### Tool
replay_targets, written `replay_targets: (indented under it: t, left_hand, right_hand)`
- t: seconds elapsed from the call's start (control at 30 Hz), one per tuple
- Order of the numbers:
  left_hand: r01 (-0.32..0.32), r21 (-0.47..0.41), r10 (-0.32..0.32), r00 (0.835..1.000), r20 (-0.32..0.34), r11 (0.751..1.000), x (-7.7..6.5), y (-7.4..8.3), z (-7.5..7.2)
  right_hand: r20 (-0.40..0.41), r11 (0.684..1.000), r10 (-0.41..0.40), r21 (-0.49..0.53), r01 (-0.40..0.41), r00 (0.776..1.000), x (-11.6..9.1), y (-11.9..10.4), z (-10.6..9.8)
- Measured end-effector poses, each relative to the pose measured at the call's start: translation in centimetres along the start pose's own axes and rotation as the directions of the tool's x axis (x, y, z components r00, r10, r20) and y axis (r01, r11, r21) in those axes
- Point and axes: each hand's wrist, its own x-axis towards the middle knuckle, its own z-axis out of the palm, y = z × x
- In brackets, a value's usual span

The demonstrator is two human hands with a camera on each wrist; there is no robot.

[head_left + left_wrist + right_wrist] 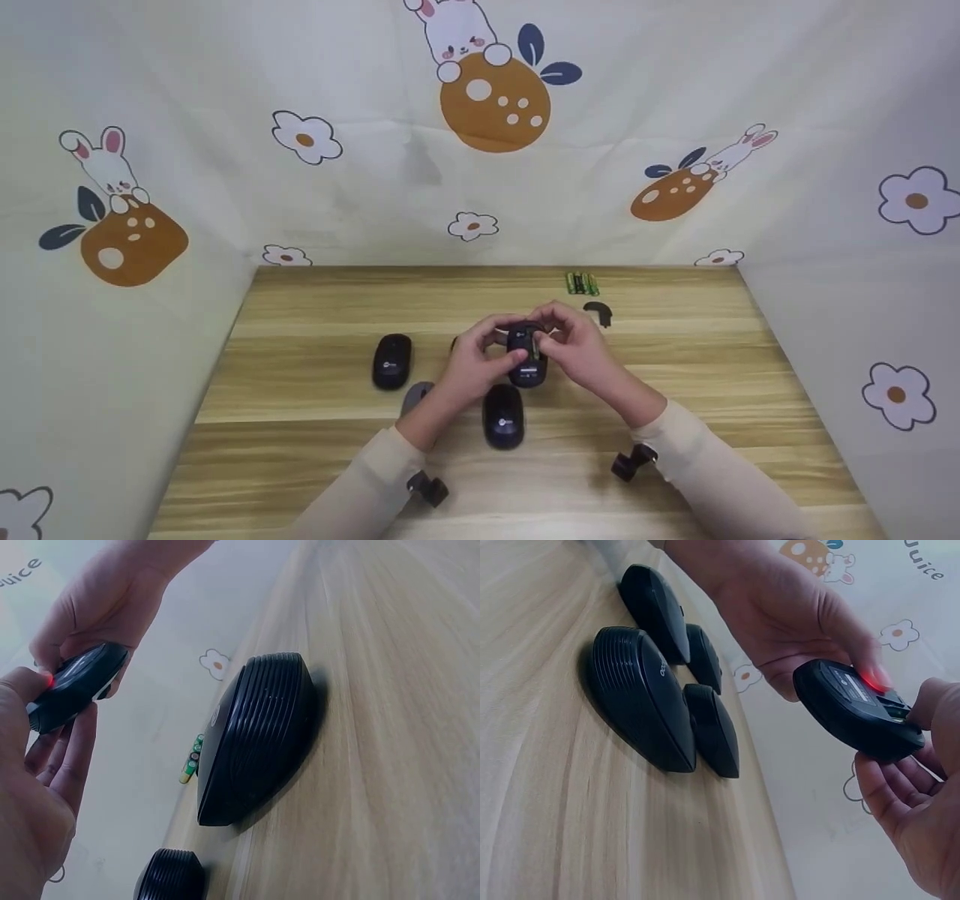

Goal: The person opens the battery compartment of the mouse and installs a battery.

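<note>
A black computer mouse is held up over the table, its underside with a pale label facing up. My left hand grips it from the left, thumb across the underside; red light glows at that thumb's tip in both wrist views. The right hand holds the far right side, its thumb at the open battery slot. Inside the slot shows a green battery, partly covered by the thumb. A loose curved black cover lies just beyond the right hand.
Several green batteries lie in a row at the table's back. One black mouse sits in front of the hands, another black mouse to the left. A grey mouse is partly behind the left forearm. Fabric walls border the table.
</note>
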Motion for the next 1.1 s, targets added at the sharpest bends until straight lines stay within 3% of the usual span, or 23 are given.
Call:
replay_targets:
  t: [0.3,0.47,0.7,0.93,1.1]
  left_hand:
    - [-0.042,0.144,0.035,0.998,0.052,0.989,-0.3,0.6,0.0]
    - [-0.037,0.228,0.004,0.99,0.141,0.973,-0.5,0.7,-0.2]
    - [-0.033,0.271,-0.041,0.964,0.262,0.962,-0.6,0.6,-0.3]
    - [-0.005,0.273,-0.063,0.969,0.238,0.962,-0.5,0.7,-0.3]
    - [-0.029,0.259,-0.028,0.976,0.215,0.965,-0.3,0.6,-0.5]
  right_hand:
    - [-0.02,0.999,0.02,-0.034,-0.02,1.0,-0.2,0.1,-0.2]
    - [-0.022,0.999,0.038,-0.025,-0.038,0.999,-0.2,0.2,-0.5]
    - [-0.013,1.0,0.028,-0.012,-0.029,1.0,-0.2,0.5,-0.9]
    - [0.064,1.0,-0.016,-0.012,0.017,0.998,-0.6,0.7,-1.5]
    - [0.174,0.994,-0.077,-0.067,0.09,0.982,-0.9,0.8,-2.2]
